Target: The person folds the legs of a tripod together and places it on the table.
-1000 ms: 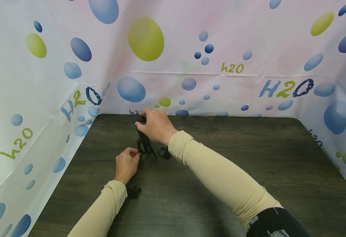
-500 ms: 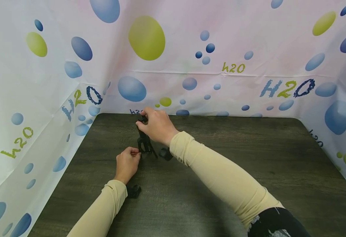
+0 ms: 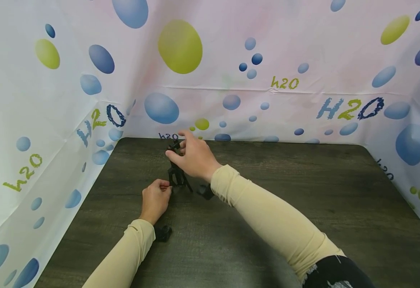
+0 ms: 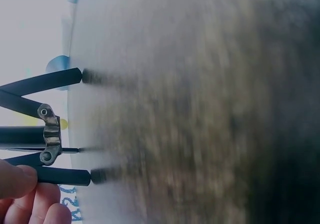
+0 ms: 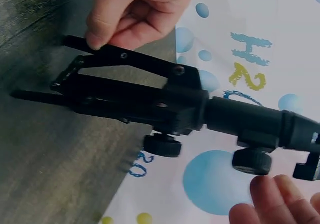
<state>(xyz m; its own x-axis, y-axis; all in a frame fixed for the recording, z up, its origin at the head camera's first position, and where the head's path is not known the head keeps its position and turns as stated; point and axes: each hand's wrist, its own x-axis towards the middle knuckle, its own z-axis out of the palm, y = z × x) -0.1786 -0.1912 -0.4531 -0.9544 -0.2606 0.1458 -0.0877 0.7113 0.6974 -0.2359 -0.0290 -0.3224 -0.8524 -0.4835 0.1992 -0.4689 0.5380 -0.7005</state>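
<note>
A small black tripod (image 3: 176,175) stands upright on the dark wooden table (image 3: 267,224), its legs only slightly spread. My left hand (image 3: 155,202) pinches one leg near its lower end; the left wrist view shows thumb and fingers on that leg (image 4: 65,176). At the tripod's upper part is my right hand (image 3: 195,159), thumb and index finger spread apart. In the right wrist view its fingertips (image 5: 265,194) lie just below a knob (image 5: 251,160) on the column, not wrapped round it. Part of the tripod's top is hidden behind the right hand.
A white cloth printed with bubbles (image 3: 179,46) rises behind the table and along both sides. Black wrist cameras sit under each forearm, the left one (image 3: 163,233) close above the tabletop.
My right hand's fingers have loosened from the tripod's top and spread, the hand shifting slightly right. The left hand keeps its pinch on the leg.
</note>
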